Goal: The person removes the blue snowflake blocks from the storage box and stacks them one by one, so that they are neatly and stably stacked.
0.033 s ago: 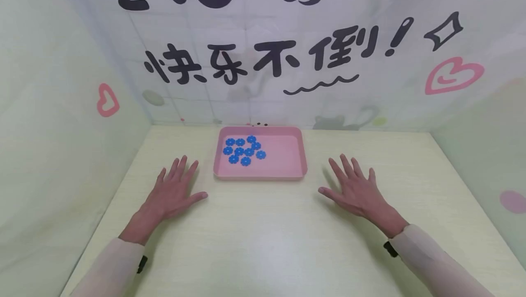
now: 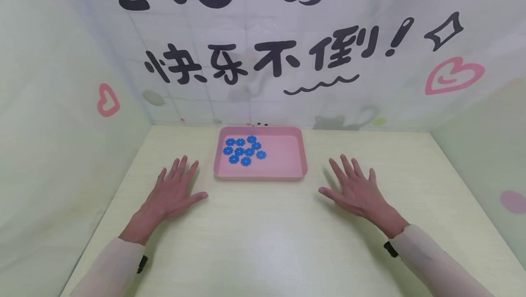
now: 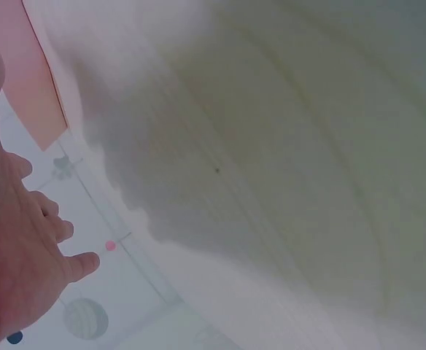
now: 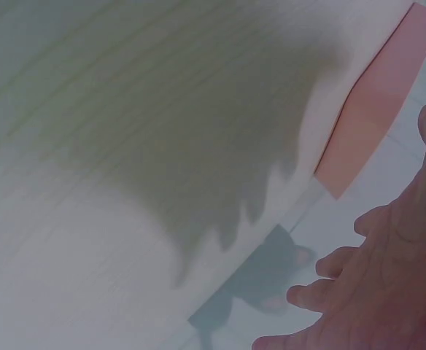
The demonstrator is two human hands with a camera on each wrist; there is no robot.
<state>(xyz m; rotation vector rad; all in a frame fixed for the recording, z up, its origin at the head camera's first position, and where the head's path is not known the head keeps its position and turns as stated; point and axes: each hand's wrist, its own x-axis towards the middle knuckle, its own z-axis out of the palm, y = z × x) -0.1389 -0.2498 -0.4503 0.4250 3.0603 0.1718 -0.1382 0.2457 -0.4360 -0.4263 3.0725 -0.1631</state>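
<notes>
A pink tray (image 2: 283,160) stands near the back of the table, between the two hands. Several small blue flower-shaped pieces (image 2: 239,151) lie in its left half. My left hand (image 2: 171,194) is spread, palm down, to the left of the tray and apart from it, holding nothing. On the other side, my right hand (image 2: 357,192) is spread the same way and also holds nothing. Both wrist views show the tray's outer wall (image 3: 27,73) beyond the thumb; the blue pieces are hidden there.
The pale wooden table (image 2: 259,237) reaches back to a printed cloth wall (image 2: 263,96) with black lettering. Cloth sides (image 2: 53,128) rise at left and right. A small black device (image 2: 142,264) sits under the left sleeve, another (image 2: 391,249) under the right.
</notes>
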